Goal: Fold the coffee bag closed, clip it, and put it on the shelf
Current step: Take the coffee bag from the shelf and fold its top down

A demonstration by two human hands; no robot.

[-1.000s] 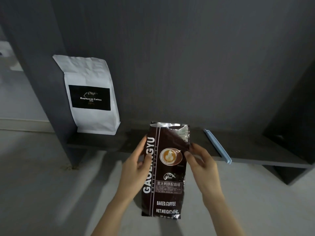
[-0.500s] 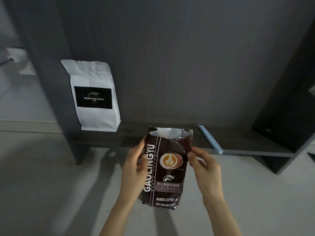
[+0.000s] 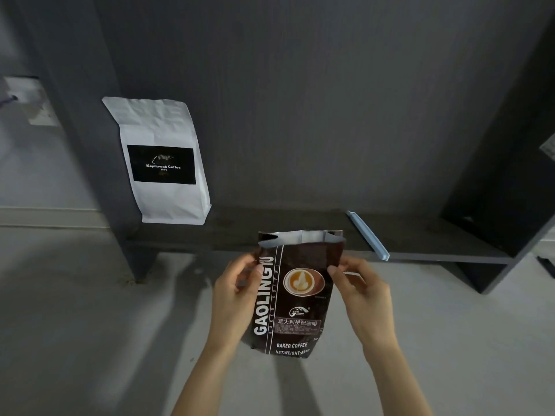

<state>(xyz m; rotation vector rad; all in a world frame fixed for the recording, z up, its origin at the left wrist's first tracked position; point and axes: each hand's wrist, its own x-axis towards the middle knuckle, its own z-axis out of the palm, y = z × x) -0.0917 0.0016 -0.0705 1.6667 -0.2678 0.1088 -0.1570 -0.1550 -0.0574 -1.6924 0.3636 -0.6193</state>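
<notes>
I hold a dark brown coffee bag [image 3: 295,298] upright in front of the low dark shelf [image 3: 270,232]. Its top is open, with the silver lining showing. My left hand [image 3: 237,295] grips the bag's left edge near the top. On the opposite side, my right hand [image 3: 360,292] pinches the right edge between thumb and fingers. A light blue sealing clip [image 3: 368,235] lies on the shelf, just right of the bag's top, with its near end over the shelf's front edge.
A white coffee bag [image 3: 163,163] with a black label stands at the shelf's left end against the upright panel [image 3: 84,115]. A dark cabinet side [image 3: 504,163] closes the right. Grey floor [image 3: 75,325] lies below.
The bag's mouth has been pulled wider open and squarer. Both hands have stayed on the bag's upper edges, and the view has shifted slightly left.
</notes>
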